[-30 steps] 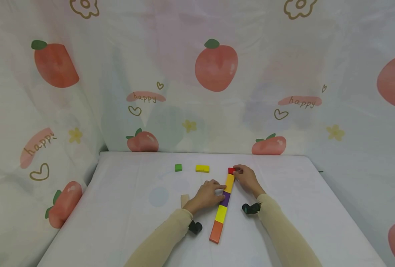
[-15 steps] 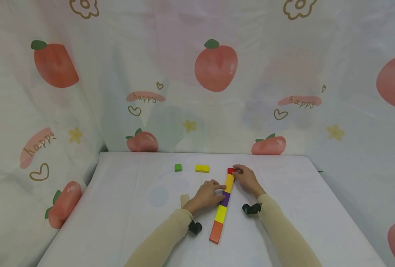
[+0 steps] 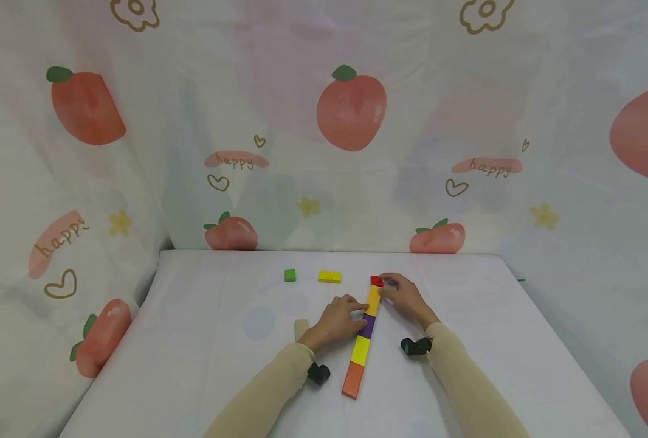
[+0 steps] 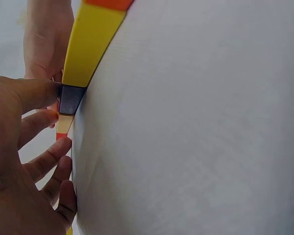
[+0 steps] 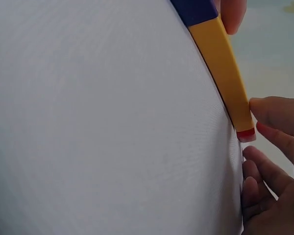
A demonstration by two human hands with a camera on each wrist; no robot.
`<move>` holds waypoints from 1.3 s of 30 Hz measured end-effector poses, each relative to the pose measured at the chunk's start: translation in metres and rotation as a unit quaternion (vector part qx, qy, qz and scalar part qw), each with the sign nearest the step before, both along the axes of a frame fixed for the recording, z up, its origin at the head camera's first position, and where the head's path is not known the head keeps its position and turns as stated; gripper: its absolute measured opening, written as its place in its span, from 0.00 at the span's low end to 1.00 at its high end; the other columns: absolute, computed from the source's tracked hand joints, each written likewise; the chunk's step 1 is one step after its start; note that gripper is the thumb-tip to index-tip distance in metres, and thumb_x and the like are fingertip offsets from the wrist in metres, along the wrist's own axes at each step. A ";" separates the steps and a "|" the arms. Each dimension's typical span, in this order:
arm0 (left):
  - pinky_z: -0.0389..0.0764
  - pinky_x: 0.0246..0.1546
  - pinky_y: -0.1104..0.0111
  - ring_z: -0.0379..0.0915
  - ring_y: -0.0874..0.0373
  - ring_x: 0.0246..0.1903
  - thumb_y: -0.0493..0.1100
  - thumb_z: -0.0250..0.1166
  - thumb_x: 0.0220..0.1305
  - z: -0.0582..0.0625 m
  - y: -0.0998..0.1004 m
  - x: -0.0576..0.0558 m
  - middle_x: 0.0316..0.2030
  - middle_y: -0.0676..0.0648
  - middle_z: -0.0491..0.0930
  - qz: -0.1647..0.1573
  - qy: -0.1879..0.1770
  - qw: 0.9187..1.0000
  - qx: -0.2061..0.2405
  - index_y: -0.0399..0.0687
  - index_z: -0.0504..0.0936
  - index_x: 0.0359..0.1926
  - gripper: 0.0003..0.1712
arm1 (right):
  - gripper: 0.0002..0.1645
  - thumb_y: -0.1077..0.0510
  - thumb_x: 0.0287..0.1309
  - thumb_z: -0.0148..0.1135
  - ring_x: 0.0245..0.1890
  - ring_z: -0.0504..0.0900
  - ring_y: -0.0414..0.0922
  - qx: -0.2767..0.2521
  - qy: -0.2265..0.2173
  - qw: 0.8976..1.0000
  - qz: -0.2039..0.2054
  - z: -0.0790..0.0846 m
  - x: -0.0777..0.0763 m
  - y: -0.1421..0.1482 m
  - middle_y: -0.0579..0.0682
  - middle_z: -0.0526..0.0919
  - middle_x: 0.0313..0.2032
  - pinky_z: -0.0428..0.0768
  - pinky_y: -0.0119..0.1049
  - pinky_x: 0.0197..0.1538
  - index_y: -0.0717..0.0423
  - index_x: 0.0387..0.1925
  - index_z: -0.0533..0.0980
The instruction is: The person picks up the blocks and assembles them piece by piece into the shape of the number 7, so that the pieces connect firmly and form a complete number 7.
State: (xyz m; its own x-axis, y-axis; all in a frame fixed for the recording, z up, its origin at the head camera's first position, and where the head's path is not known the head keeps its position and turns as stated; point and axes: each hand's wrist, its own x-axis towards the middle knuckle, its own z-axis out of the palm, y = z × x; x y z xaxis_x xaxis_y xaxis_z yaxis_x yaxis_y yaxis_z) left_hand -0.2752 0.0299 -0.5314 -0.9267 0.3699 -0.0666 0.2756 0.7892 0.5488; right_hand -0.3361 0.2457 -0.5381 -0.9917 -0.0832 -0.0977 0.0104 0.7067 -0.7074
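The block row (image 3: pixel 367 328) was judged liable to skew if pushed unevenly by left hand (image 3: pixel 337 320) or right hand (image 3: pixel 404 297), both loosely spread, gripping nothing.

My beige-sleeved left arm (image 3: pixel 272 387) extends between one and two o'clock, bare left hand (image 3: pixel 337 321) splayed; beige-sleeved right arm (image 3: pixel 470 377) angles toward eleven, bare right hand (image 3: pixel 407 297) pointing toward ten.

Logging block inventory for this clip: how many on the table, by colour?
Red block: 1
Amber block: 1
Purple block: 1
Yellow blocks: 2 (one in the row, one loose)
Orange block: 1
Green block: 1
Beige block: 1 (partly hidden)
Total: 8 visible
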 end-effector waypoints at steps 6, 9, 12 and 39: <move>0.74 0.56 0.62 0.68 0.56 0.55 0.56 0.64 0.65 -0.001 0.001 0.000 0.58 0.53 0.75 0.001 -0.001 1.000 -0.002 0.70 0.77 0.63 0.25 | 0.28 0.48 0.65 0.60 0.68 0.65 0.61 0.013 0.010 1.000 0.010 0.001 0.002 -0.001 0.62 0.70 0.67 0.62 0.62 0.69 0.50 0.64 0.71; 0.74 0.55 0.62 0.68 0.57 0.54 0.55 0.64 0.65 0.000 0.001 0.000 0.58 0.53 0.75 0.002 -0.001 1.000 -0.002 0.70 0.77 0.63 0.25 | 0.28 0.49 0.65 0.60 0.68 0.65 0.61 0.015 0.015 1.000 0.011 0.001 0.002 -0.001 0.62 0.69 0.67 0.62 0.63 0.69 0.50 0.64 0.71; 0.74 0.55 0.63 0.67 0.57 0.54 0.55 0.65 0.65 0.001 0.001 0.001 0.58 0.53 0.75 0.003 0.000 1.000 -0.001 0.70 0.77 0.63 0.25 | 0.28 0.49 0.65 0.60 0.68 0.65 0.61 0.013 0.016 1.000 0.010 0.001 0.003 -0.002 0.61 0.69 0.67 0.62 0.62 0.69 0.50 0.64 0.71; 0.79 0.56 0.59 0.75 0.58 0.53 0.54 0.61 0.68 0.022 -0.029 0.011 0.54 0.54 0.79 0.010 -0.014 1.000 0.027 0.62 0.78 0.60 0.21 | 0.28 0.49 0.66 0.59 0.68 0.65 0.60 0.012 0.017 1.000 0.012 -0.003 0.002 -0.001 0.60 0.69 0.67 0.63 0.61 0.69 0.50 0.65 0.70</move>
State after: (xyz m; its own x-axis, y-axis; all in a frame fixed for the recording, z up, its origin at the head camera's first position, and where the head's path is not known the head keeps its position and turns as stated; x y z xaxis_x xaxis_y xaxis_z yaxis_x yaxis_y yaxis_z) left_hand -0.2641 0.0004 -0.5092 -0.9317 0.3559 -0.0725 0.2451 0.7635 0.5975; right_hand -0.3339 0.2446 -0.5407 -0.9921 -0.1060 -0.0669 -0.0307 0.7233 -0.6899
